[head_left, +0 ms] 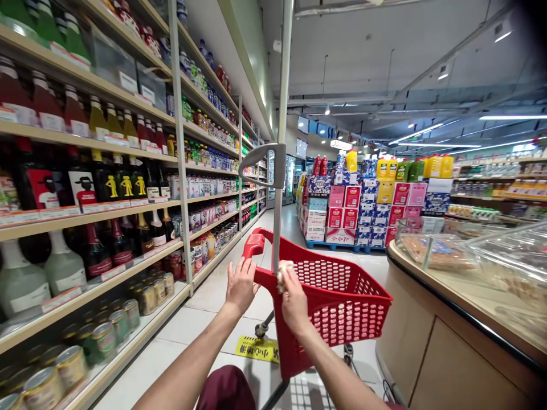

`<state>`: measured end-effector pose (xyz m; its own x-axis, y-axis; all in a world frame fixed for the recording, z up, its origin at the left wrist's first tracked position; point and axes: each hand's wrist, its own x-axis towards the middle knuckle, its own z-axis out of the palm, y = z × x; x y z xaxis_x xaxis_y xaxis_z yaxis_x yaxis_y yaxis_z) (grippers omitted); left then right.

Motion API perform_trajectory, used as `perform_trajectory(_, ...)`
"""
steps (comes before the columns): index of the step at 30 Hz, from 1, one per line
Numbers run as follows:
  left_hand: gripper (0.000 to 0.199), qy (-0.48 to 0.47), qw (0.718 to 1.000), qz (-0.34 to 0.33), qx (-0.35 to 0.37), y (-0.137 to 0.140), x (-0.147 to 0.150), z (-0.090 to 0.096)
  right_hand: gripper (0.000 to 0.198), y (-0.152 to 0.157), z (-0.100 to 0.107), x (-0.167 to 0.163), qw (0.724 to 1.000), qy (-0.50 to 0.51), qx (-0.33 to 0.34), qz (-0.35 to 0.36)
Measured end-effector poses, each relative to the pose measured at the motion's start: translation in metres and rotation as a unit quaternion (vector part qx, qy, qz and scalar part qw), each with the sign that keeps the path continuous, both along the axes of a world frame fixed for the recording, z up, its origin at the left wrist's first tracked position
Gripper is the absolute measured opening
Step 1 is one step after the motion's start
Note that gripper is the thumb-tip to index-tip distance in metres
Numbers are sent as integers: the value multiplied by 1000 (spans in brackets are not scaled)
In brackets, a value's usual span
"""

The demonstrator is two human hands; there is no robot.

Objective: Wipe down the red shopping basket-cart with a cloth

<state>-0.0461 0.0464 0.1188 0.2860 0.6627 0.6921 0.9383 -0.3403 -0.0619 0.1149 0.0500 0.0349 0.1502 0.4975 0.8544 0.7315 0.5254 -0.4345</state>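
A red plastic shopping cart [333, 310] with a perforated basket stands before me, its near end toward my knees. My left hand [242, 287] grips its red rim just below the raised red handle end [254, 244], with its fingers over the top. In my right hand [294, 302] is a crumpled whitish cloth [285, 272], pinched against the foot of an upright grey metal pole [277, 228] at the cart's near edge. Higher on the pole sits a grey loop-shaped grip [261, 165]. Part of the cloth is hidden by my fingers.
Shelves [98, 145] of bottles and cans line the left. A rounded counter [444, 324] with packaged food stands close on the right. Stacked drink cartons [363, 210] are ahead. A yellow floor sticker [256, 348] lies beneath the cart, near a caster [261, 330].
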Motion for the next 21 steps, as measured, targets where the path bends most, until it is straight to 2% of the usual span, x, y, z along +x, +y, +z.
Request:
perform_trajectory(2, 43, -4, 1000, -4, 15, -3, 3, -1, 52, -6, 8, -21, 1000, 8, 17, 7)
perform_trajectory(5, 44, -14, 999, -12, 33, -11, 9, -4, 50, -21, 27, -16, 998, -7, 58, 17)
perform_trajectory(7, 44, -21, 999, -19, 36, -17, 15, -5, 50, -28, 58, 2, 993, -32, 108, 23)
perform_trajectory(10, 45, -33, 999, -23, 28, -25, 30, -4, 49, -26, 124, 29, 978, -90, 186, 2)
perform_trajectory(12, 44, -35, 999, -32, 16, -31, 41, -3, 45, -19, 160, 44, 967, -171, 190, -9)
perform_trajectory(13, 42, -35, 998, -41, 11, -35, 47, -2, 44, -16, 168, 51, 960, -215, 180, -9)
perform_trajectory(14, 41, -34, 998, -54, 8, -39, 52, -2, 44, -15, 168, 58, 952, -254, 168, -5)
perform_trajectory(16, 40, -31, 996, -85, 6, -49, 63, -2, 43, -18, 148, 71, 940, -312, 141, 10)
perform_trajectory(19, 39, -37, 990, -140, 3, -64, 80, -1, 42, -38, 91, 91, 939, -328, 97, 32)
perform_trajectory(21, 37, -48, 980, -194, -8, -68, 90, 3, 41, -54, 60, 104, 957, -282, 59, 33)
